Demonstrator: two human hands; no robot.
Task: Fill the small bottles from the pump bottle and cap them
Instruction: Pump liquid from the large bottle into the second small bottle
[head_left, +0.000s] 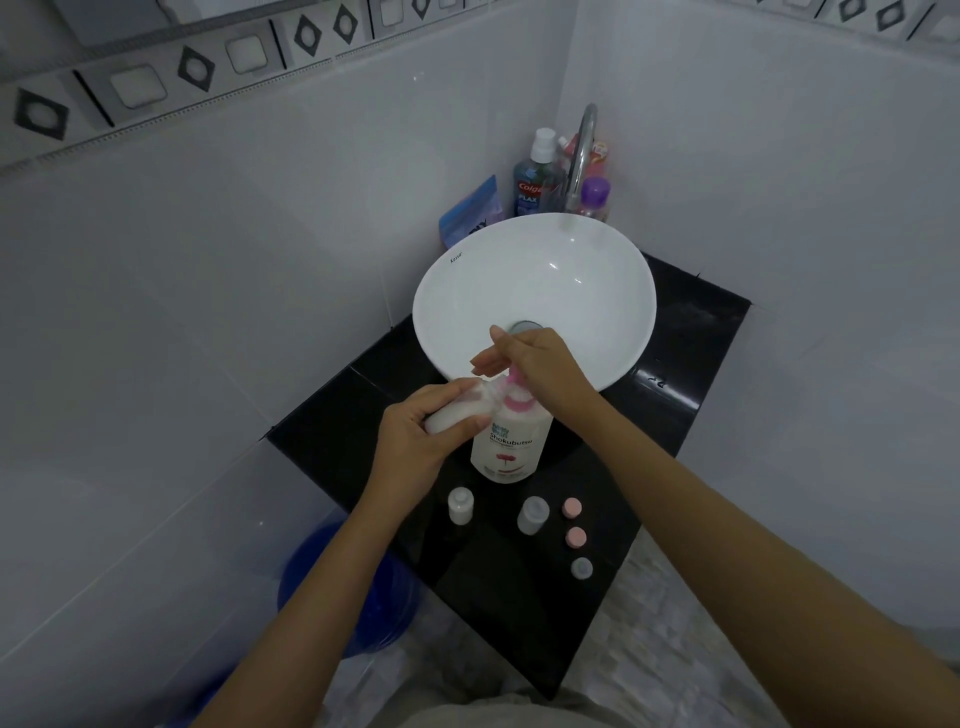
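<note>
A white pump bottle (511, 447) with a pink pump head stands on the black counter (498, 582) in front of the sink. My left hand (415, 441) holds a small white bottle (457, 413) tilted, its mouth at the pump spout. My right hand (535, 366) lies flat on top of the pink pump head, fingers stretched out. Two more small bottles (460, 505) (533, 514) stand uncapped nearer to me. Two pink caps (572, 507) (576, 537) and a grey cap (582, 568) lie at the right.
A white bowl sink (597, 291) fills the counter's far half, with a chrome tap (582, 150). Behind it stand a mouthwash bottle (532, 182), a purple-capped bottle (595, 200) and a blue pouch (470, 210). A blue bucket (317, 571) sits on the floor at left.
</note>
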